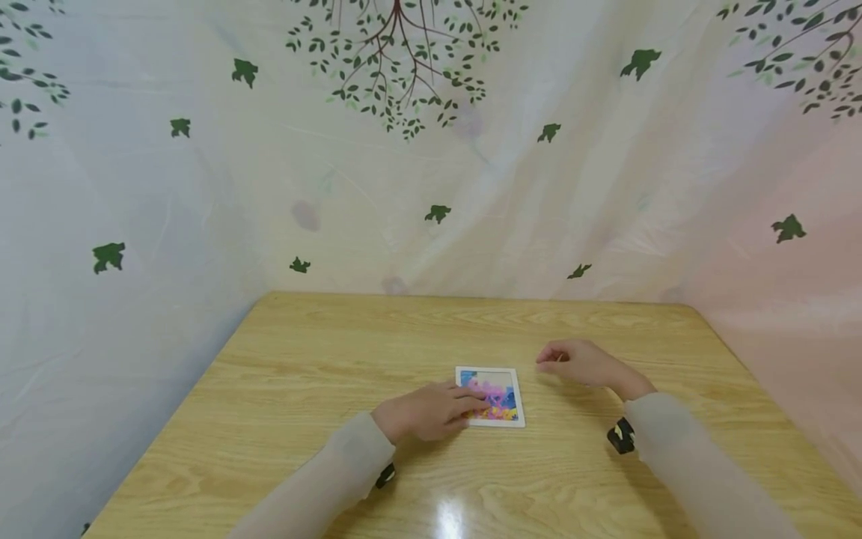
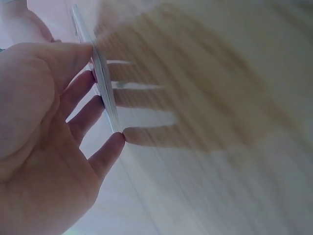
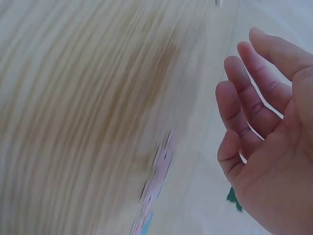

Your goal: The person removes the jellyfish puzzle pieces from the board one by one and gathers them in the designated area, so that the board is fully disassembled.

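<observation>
A small square picture board point(image 1: 505, 413) with a white border lies flat on the wooden table. Its picture is pink, blue and yellow, with a pale beige patch along the top; puzzle pieces cannot be made out. My left hand point(image 1: 434, 410) rests on the board's left part, fingers extended over the picture. The left wrist view shows the board point(image 2: 103, 81) edge-on, touched by the fingertips and thumb. Right of the board, my right hand point(image 1: 582, 361) hovers above the table, fingers loosely bent. Nothing shows between its thumb and fingers in the right wrist view, where a blurred pink-and-blue strip point(image 3: 156, 176) appears.
The wood-grain table point(image 1: 323, 337) reaches back to a pale hanging cloth point(image 1: 377, 180) printed with branches and green leaves. More cloth hangs along the left and right sides. Dark wrist devices point(image 1: 621, 436) sit under both light sleeves.
</observation>
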`<state>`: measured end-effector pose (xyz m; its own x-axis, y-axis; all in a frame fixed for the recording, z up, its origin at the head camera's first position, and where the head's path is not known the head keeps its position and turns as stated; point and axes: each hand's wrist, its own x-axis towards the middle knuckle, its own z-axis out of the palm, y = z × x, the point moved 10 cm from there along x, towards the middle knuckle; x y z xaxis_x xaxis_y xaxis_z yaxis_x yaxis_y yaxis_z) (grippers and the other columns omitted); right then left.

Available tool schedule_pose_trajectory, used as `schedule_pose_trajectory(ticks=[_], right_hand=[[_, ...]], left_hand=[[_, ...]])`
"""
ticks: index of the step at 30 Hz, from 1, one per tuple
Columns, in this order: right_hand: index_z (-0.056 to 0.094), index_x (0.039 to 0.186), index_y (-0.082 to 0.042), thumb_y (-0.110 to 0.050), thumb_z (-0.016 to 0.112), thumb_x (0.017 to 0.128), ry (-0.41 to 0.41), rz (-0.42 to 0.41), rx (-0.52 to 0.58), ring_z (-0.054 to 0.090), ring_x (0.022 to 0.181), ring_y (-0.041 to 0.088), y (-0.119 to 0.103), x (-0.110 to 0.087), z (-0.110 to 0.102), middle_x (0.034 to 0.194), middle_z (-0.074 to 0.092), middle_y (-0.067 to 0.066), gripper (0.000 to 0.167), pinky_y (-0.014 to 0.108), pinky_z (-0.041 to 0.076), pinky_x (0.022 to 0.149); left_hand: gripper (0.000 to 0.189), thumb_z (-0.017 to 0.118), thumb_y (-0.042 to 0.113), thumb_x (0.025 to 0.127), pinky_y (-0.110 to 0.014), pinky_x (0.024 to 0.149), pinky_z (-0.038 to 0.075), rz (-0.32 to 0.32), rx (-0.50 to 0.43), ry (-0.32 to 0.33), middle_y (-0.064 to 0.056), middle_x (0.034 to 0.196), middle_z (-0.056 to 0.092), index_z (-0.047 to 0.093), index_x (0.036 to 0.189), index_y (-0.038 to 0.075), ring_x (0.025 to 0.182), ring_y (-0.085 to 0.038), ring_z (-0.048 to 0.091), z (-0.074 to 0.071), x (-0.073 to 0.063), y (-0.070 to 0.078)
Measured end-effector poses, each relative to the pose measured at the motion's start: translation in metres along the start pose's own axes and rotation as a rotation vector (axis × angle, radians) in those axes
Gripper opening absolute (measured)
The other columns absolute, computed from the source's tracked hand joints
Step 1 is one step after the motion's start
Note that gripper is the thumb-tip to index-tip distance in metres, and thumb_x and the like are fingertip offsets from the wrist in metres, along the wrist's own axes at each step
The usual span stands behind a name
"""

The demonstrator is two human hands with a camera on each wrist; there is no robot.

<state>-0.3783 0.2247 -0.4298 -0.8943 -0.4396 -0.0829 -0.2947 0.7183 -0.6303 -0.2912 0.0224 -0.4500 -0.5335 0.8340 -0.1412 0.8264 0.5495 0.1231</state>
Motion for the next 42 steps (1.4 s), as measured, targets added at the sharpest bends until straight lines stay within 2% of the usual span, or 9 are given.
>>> schedule_pose_trajectory(ticks=[3,7,14,17,21,28,35,42], right_hand=[[0.075,0.110,-0.013,-0.030,0.068,0.103,0.000,-0.053,-0.007,0.059,0.093,0.016,-0.014,0.010,0.008,0.105,0.072,-0.002,0.021,0.035,0.051,0.084],[0.076,0.111,-0.010,-0.027,0.067,0.102,-0.024,-0.111,0.018,0.060,0.094,0.016,-0.031,0.022,0.021,0.106,0.074,-0.001,0.021,0.036,0.052,0.085],[0.077,0.115,-0.008,-0.024,0.066,0.103,-0.082,-0.184,0.046,0.064,0.101,0.015,-0.057,0.037,0.047,0.112,0.075,0.002,0.023,0.038,0.053,0.092],[0.077,0.116,-0.007,-0.025,0.065,0.104,-0.100,-0.205,0.039,0.065,0.103,0.014,-0.065,0.041,0.055,0.113,0.076,0.002,0.025,0.038,0.054,0.094],[0.078,0.116,-0.007,-0.025,0.065,0.104,-0.116,-0.183,0.042,0.065,0.103,0.014,-0.068,0.045,0.062,0.113,0.076,0.002,0.025,0.040,0.055,0.094],[0.079,0.116,-0.009,-0.027,0.064,0.105,-0.128,-0.092,0.052,0.062,0.101,0.014,-0.065,0.049,0.064,0.115,0.076,0.003,0.026,0.044,0.051,0.097],[0.080,0.114,-0.009,-0.027,0.065,0.104,-0.128,-0.070,0.049,0.058,0.094,0.014,-0.066,0.050,0.064,0.111,0.076,0.002,0.026,0.037,0.048,0.089],[0.078,0.112,-0.008,-0.023,0.065,0.103,-0.135,-0.058,0.091,0.059,0.094,0.015,-0.066,0.052,0.068,0.106,0.075,0.000,0.022,0.039,0.050,0.090]], left_hand=[[0.049,0.047,0.021,0.111,-0.035,0.123,0.030,0.007,-0.010,-0.008,-0.001,0.164,0.041,0.043,0.160,0.017,0.150,-0.020,0.039,0.001,-0.001,0.001],[0.049,0.044,0.021,0.113,-0.036,0.124,0.028,0.013,-0.005,-0.012,0.000,0.167,0.036,0.040,0.161,0.016,0.152,-0.020,0.035,0.000,-0.001,0.003],[0.047,0.045,0.022,0.112,-0.036,0.121,0.034,0.028,0.056,0.017,0.002,0.164,0.041,0.045,0.159,0.018,0.145,-0.022,0.044,-0.003,-0.003,0.005],[0.046,0.047,0.020,0.112,-0.036,0.120,0.036,0.055,0.065,0.036,0.000,0.162,0.044,0.047,0.157,0.016,0.145,-0.022,0.046,-0.007,-0.005,0.007],[0.046,0.050,0.016,0.110,-0.038,0.120,0.036,0.086,0.049,0.054,-0.005,0.160,0.047,0.049,0.156,0.012,0.146,-0.022,0.045,-0.010,-0.008,0.010],[0.047,0.049,0.016,0.111,-0.039,0.122,0.033,0.049,-0.018,0.027,-0.005,0.161,0.045,0.046,0.158,0.015,0.148,-0.022,0.042,-0.007,-0.008,0.005],[0.047,0.047,0.016,0.111,-0.039,0.122,0.033,0.079,0.001,0.015,-0.004,0.163,0.043,0.045,0.158,0.013,0.149,-0.024,0.040,-0.004,-0.009,0.006],[0.046,0.047,0.014,0.111,-0.038,0.122,0.033,0.106,0.004,0.033,-0.006,0.161,0.045,0.046,0.157,0.011,0.148,-0.024,0.042,-0.004,-0.010,0.006]])
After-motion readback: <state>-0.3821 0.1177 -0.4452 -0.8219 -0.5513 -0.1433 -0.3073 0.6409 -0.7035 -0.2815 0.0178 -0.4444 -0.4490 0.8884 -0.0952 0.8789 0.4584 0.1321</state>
